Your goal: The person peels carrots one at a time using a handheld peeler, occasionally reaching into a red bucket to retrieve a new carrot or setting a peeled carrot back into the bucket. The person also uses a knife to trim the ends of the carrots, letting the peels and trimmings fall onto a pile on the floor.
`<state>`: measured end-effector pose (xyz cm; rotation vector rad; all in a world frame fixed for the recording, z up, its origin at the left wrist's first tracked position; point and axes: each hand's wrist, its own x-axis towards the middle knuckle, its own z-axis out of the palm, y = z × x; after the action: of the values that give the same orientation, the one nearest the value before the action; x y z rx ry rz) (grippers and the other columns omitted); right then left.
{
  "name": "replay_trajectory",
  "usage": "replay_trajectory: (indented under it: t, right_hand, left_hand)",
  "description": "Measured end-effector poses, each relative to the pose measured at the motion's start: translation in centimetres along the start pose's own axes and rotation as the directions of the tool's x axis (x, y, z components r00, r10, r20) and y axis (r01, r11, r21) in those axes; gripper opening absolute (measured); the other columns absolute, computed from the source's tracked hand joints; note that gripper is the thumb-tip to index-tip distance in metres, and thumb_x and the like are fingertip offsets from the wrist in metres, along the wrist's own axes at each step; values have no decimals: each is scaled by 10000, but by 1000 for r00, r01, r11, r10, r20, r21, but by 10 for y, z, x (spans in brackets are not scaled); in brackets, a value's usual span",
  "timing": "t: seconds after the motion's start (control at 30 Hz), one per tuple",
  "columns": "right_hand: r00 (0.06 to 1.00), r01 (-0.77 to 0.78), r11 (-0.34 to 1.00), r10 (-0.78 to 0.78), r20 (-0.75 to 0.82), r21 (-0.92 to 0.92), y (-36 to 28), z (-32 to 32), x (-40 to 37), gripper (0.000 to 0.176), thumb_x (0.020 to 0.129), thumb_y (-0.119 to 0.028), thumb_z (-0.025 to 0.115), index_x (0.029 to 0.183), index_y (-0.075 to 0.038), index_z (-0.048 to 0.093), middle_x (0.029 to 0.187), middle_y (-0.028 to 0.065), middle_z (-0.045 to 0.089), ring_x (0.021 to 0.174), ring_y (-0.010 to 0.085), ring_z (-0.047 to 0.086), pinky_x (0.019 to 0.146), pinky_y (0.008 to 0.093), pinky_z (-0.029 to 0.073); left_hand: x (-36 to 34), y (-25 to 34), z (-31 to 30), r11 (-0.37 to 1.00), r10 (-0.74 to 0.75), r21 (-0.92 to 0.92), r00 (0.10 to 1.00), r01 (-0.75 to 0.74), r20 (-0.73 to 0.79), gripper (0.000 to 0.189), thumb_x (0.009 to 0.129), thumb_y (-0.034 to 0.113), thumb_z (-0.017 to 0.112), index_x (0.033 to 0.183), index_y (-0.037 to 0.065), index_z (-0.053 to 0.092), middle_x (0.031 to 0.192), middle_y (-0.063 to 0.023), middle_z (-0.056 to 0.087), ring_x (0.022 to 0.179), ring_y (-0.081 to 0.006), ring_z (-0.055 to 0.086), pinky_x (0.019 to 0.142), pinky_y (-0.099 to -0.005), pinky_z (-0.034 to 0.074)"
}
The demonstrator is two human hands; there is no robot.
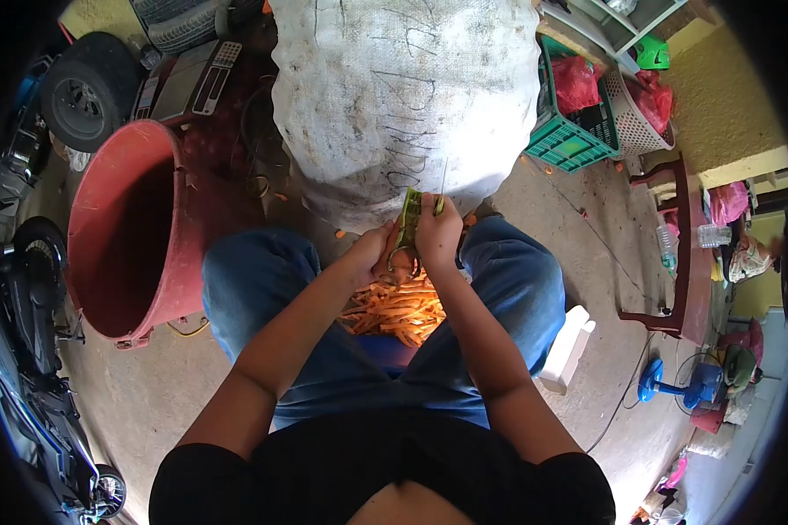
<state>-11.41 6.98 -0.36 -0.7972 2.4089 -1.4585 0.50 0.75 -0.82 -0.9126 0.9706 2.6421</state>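
Observation:
My right hand (439,232) is closed around a long green-and-yellow object (408,219), whose exact kind I cannot make out. Close against it, on the left, my left hand (375,253) has its fingers curled, and what they hold is mostly hidden. A brownish-orange rounded piece (403,262) shows just below the fingers. Under both hands, between my knees, lies a heap of thin orange strips (396,308) in a dark blue container (385,350). Directly beyond the hands stands a large white woven sack (411,96) with dark handwriting.
A big red tub (123,236) stands at my left, with a scale (193,80) and a tyre (87,92) behind it. A green crate (578,140), a white box (569,350), a wooden bench (692,254) and a blue fan (674,385) are at right. Motorcycles (39,350) line the far left.

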Motion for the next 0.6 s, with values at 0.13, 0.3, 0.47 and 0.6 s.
replay_trajectory:
  t: [0.13,0.3,0.47,0.6]
  right_hand:
    - [917,-215,964,144,-373,-157,48,-21,59,308,777,-251,513,707,46,556,609,209,549,554,353,537,524,395,411]
    - [881,-158,987,135,-452,-13,40,-39,63,330,794,-234,495,645,60,510,537,149,511,482,245,487,474,352,384]
    - [987,-124,932,150,-52,341,-17,-20,2,214,814,-183,498,701,-2,512,586,27,498,510,74,427,468,235,354]
    - [992,120,988,-116,-44,93,-24,-3,-20,212,810,-159,476,716,29,506,580,198,511,541,355,507,498,373,380]
  left_hand:
    - [-3,-22,20,997,-69,9,990,71,-125,381,870,364,306,1010,42,455,855,-90,554,740,-183,578,590,-274,502]
    - [-9,-3,26,974,-32,-225,995,10,-97,400,859,390,329,994,33,449,805,-85,555,725,-194,573,594,-299,499]
    - [16,-14,-2,938,58,-337,996,-77,-66,391,865,376,308,1031,53,453,847,-102,559,759,-215,571,632,-334,493]
    - [19,-16,6,898,18,-430,986,-88,-165,363,873,342,292,1010,57,470,835,-101,573,752,-206,580,625,-331,491]
